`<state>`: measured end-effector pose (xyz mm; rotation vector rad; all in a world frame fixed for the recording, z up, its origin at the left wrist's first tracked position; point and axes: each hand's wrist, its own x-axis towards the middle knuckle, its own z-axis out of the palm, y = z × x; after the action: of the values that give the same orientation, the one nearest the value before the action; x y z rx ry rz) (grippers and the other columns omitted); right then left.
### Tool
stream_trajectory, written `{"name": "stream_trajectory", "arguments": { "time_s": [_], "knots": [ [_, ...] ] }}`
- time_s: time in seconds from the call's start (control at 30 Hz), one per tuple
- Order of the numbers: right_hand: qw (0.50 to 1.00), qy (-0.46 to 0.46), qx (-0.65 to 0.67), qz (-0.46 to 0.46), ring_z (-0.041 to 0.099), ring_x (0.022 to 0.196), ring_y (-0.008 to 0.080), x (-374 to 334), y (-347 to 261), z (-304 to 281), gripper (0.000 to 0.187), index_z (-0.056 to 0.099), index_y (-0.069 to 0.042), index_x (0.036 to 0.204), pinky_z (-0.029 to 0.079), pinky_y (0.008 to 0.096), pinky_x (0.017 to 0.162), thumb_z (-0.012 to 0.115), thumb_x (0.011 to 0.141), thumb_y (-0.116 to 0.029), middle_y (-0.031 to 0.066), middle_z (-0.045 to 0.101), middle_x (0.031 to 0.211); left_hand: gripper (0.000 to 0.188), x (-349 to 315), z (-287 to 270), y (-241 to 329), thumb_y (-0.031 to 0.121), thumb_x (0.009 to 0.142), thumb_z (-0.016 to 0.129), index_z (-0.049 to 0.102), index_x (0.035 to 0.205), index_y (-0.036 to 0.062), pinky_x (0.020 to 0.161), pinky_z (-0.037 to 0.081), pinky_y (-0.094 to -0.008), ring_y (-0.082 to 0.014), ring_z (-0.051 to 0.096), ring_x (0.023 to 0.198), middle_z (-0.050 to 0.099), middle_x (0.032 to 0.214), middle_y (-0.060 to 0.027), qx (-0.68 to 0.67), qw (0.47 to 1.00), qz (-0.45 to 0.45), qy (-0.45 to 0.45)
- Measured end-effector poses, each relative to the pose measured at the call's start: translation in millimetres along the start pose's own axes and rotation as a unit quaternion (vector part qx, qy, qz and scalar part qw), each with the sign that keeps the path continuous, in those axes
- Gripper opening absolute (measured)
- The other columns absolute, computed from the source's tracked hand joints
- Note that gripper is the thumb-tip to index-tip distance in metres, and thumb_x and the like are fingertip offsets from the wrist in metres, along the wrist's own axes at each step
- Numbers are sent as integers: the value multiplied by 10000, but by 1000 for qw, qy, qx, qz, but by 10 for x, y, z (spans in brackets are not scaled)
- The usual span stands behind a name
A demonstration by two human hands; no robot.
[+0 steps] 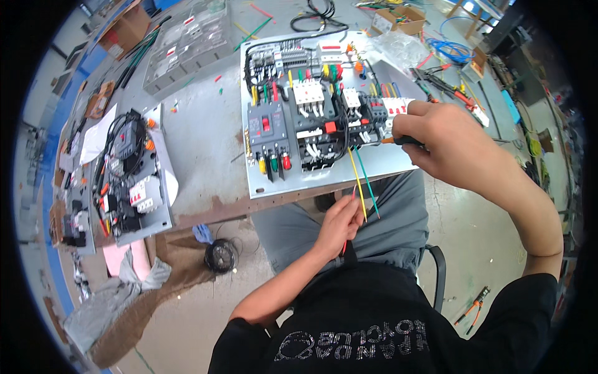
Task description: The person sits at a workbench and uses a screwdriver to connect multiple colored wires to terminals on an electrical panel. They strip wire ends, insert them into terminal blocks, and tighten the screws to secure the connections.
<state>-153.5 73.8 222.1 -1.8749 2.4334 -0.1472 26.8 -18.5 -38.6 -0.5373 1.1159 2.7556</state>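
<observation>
My right hand (445, 140) is closed round a screwdriver (408, 141) with a dark and orange handle. Its shaft points left at the lower terminals of a black relay block (364, 132) on the metal mounting plate (274, 185). From that block a yellow wire (359, 181) and a green wire (369, 184) hang over the plate's near edge. Below them, my left hand (341, 223) pinches a red wire (344, 248), close to the yellow wire's end. Also on the plate are a grey circuit breaker (268, 123) with a red switch and a white-topped contactor (309, 93).
Another wired plate (163, 215) stands at the table's left. Grey plastic boxes (190, 50) lie at the back. Blue wire coils (451, 51) and pliers (451, 90) are at the right. Orange-handled pliers (474, 308) and a black wire coil (221, 255) rest on the floor.
</observation>
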Motion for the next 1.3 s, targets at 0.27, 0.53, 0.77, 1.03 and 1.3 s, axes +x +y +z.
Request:
{"name": "stream_trajectory", "arguments": {
  "time_s": [0.27,0.53,0.77,1.03,1.3],
  "knots": [
    [988,59,-104,-94,624,751,333,-250,14,240,192,661,-31,941,483,448,634,692,769,48,122,562,853,414,390,140,20,298,1111,470,544,1422,35,514,290,-209,-49,354,561,577,828,-12,-170,985,2,-39],
    [995,59,63,-47,637,753,350,-393,177,134,190,691,-4,993,479,422,636,722,812,46,144,618,904,421,486,235,79,235,1089,526,500,1476,71,543,355,-216,-55,377,575,599,882,-26,-150,985,73,-52],
    [996,64,-40,-52,630,760,345,-442,23,190,206,679,-8,1017,475,423,638,740,824,29,130,590,914,400,607,198,63,220,1099,506,499,1478,94,546,351,-212,-55,391,579,580,875,-25,-204,971,77,-102],
    [989,99,-83,-75,635,735,325,-346,-59,310,213,679,-7,1012,483,418,621,744,817,46,125,580,902,326,618,135,2,176,1102,472,547,1391,42,578,369,-201,-51,451,660,610,946,-44,-190,969,115,-111],
    [993,88,-38,-73,636,725,313,-314,-201,114,214,682,7,1017,493,383,623,723,819,74,129,590,886,299,557,167,63,179,1093,486,568,1352,54,586,374,-200,-52,450,677,631,964,-33,-173,976,106,-83]
  ]
}}
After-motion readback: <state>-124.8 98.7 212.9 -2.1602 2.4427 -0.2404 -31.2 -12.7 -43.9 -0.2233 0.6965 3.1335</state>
